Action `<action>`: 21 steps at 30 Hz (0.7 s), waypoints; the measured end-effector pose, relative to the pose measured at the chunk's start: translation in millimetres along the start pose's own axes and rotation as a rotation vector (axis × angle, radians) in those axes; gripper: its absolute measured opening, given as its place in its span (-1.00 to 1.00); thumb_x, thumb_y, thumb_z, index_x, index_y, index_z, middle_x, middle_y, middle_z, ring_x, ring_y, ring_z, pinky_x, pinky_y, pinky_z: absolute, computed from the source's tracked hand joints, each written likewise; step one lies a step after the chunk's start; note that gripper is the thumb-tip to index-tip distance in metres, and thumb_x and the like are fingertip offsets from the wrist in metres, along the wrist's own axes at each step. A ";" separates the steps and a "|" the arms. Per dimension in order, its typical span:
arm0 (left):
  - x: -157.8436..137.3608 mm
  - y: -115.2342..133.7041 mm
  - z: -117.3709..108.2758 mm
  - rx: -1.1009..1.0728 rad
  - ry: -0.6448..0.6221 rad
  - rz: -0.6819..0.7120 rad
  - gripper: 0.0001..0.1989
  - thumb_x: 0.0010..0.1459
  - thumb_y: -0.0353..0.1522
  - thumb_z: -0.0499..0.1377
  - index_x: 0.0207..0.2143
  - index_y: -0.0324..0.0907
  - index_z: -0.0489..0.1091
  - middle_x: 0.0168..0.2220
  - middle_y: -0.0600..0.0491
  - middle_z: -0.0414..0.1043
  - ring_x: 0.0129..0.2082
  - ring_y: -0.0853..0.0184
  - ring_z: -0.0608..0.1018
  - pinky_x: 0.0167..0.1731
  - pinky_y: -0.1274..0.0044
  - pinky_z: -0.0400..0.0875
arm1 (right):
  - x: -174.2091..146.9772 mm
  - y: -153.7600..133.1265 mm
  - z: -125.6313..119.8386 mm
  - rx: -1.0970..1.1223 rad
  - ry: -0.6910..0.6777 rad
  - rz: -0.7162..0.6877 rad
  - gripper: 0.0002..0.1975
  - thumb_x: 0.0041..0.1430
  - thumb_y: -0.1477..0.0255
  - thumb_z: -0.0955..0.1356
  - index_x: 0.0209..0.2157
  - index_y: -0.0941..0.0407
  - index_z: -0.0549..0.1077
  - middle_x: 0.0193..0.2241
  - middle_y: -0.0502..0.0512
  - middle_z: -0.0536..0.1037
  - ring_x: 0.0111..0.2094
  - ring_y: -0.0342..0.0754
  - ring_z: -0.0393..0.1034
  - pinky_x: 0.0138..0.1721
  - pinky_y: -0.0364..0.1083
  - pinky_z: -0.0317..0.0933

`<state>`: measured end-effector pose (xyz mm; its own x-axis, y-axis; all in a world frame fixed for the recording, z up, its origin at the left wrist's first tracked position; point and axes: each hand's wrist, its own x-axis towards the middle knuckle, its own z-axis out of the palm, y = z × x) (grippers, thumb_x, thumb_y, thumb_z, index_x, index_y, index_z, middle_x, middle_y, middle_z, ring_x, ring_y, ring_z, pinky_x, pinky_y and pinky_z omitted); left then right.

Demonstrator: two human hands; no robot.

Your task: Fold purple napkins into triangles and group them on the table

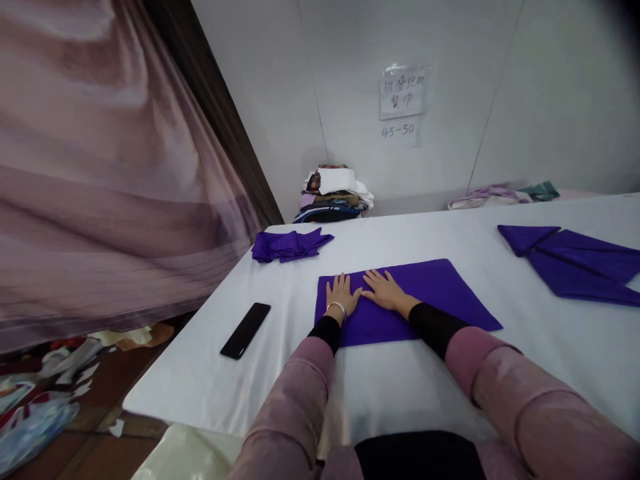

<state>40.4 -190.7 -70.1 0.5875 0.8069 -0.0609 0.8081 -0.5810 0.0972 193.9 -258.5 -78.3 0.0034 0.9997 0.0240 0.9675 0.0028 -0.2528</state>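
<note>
A purple cloth napkin [425,287] lies flat as a rectangle on the white-covered table [400,380] in front of me. My left hand [343,297] rests flat near its left end, fingers spread, with a bracelet on the wrist. Close beside it, my right hand [384,291] also lies palm down on the cloth with its fingers stretched out. The two thumbs nearly meet. Neither hand grips anything.
A crumpled purple cloth [290,245] sits at the far left, and folded purple cloths [575,260] lie at the right. A black phone [246,330] is on the left. Stacked clothes [334,193] stand behind, under a wall sign [403,100]. A pink curtain [110,167] hangs at left.
</note>
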 end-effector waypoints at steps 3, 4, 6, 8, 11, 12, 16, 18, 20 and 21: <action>-0.1 -4.1 3.7 -0.007 0.013 0.001 -0.28 0.20 0.03 -0.31 0.27 -0.21 -0.06 0.33 -0.03 -0.19 0.31 0.15 -0.13 0.23 0.17 -0.23 | -14.0 47.9 -6.0 -0.034 0.020 0.111 -0.27 0.21 -0.02 -0.01 0.25 0.14 0.07 0.28 0.19 0.00 0.29 0.10 -0.21 0.21 0.21 -0.30; -0.4 -4.5 4.8 -0.008 0.012 0.001 -0.28 0.20 0.03 -0.31 0.27 -0.20 -0.06 0.33 -0.03 -0.20 0.31 0.15 -0.13 0.23 0.17 -0.23 | -22.6 68.5 -9.6 -0.049 0.028 0.182 -0.27 0.21 -0.02 -0.01 0.25 0.14 0.06 0.28 0.19 0.00 0.29 0.10 -0.22 0.21 0.21 -0.28; -0.8 -4.5 6.5 -0.007 0.006 0.002 -0.27 0.20 0.04 -0.32 0.27 -0.20 -0.07 0.33 -0.02 -0.21 0.31 0.15 -0.14 0.23 0.17 -0.23 | -43.3 111.4 -17.8 -0.074 0.047 0.335 -0.28 0.22 0.00 -0.03 0.26 0.14 0.04 0.29 0.18 -0.01 0.29 0.11 -0.22 0.20 0.23 -0.27; -0.6 -4.7 7.4 -0.004 0.013 0.003 -0.26 0.20 0.04 -0.33 0.27 -0.21 -0.07 0.33 -0.03 -0.20 0.31 0.15 -0.14 0.23 0.17 -0.23 | -64.2 149.3 -25.9 -0.092 0.069 0.470 -0.27 0.22 0.01 -0.03 0.26 0.17 0.03 0.29 0.20 -0.02 0.29 0.12 -0.22 0.19 0.26 -0.27; 1.4 -5.8 4.9 -0.021 0.009 0.007 -0.27 0.20 0.04 -0.32 0.27 -0.21 -0.05 0.32 -0.04 -0.19 0.31 0.16 -0.15 0.23 0.17 -0.24 | -84.0 177.1 -35.2 -0.107 0.093 0.610 -0.25 0.22 0.01 -0.04 0.25 0.22 0.04 0.28 0.26 -0.01 0.28 0.16 -0.20 0.17 0.31 -0.26; 2.7 -5.9 2.5 -0.041 -0.011 0.001 -0.27 0.20 0.04 -0.31 0.27 -0.21 -0.05 0.32 -0.05 -0.19 0.31 0.17 -0.14 0.23 0.17 -0.23 | -85.9 175.6 -36.9 -0.112 0.102 0.629 -0.24 0.22 0.01 -0.04 0.25 0.24 0.04 0.28 0.29 -0.01 0.28 0.17 -0.20 0.17 0.31 -0.26; 8.8 -1.9 -11.7 -0.110 -0.042 -0.035 -0.29 0.21 0.01 -0.30 0.27 -0.23 -0.07 0.33 -0.07 -0.22 0.31 0.18 -0.13 0.22 0.18 -0.18 | -72.4 118.3 -33.4 -0.100 0.096 0.431 -0.22 0.21 -0.01 -0.03 0.26 0.26 0.02 0.28 0.29 -0.04 0.29 0.14 -0.26 0.20 0.24 -0.30; 10.5 1.3 -16.4 -0.086 -0.009 -0.024 -0.30 0.22 0.00 -0.29 0.26 -0.24 -0.06 0.33 -0.07 -0.24 0.31 0.19 -0.16 0.23 0.19 -0.22 | -59.5 74.5 -25.9 -0.071 0.069 0.255 -0.22 0.20 -0.03 -0.02 0.26 0.23 0.03 0.28 0.26 -0.01 0.29 0.12 -0.25 0.21 0.22 -0.31; 10.4 1.4 -16.5 -0.048 -0.002 -0.016 -0.29 0.22 0.00 -0.27 0.26 -0.25 -0.04 0.33 -0.07 -0.23 0.31 0.18 -0.17 0.23 0.19 -0.25 | -47.8 37.1 -17.4 -0.037 0.026 0.102 -0.21 0.19 -0.05 -0.02 0.26 0.20 0.03 0.28 0.24 -0.02 0.29 0.11 -0.24 0.22 0.21 -0.34; 9.7 -0.7 -15.0 -0.032 -0.005 -0.024 -0.28 0.21 0.01 -0.26 0.26 -0.26 -0.04 0.33 -0.07 -0.22 0.31 0.17 -0.16 0.23 0.18 -0.24 | -43.4 24.2 -13.6 -0.024 0.008 0.054 -0.20 0.19 -0.06 -0.02 0.26 0.21 0.04 0.28 0.24 -0.01 0.29 0.11 -0.23 0.22 0.20 -0.33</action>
<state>45.0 -180.8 -55.9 0.5683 0.8199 -0.0688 0.8201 -0.5577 0.1277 220.6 -302.1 -72.3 0.0575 0.9982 0.0189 0.9717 -0.0516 -0.2304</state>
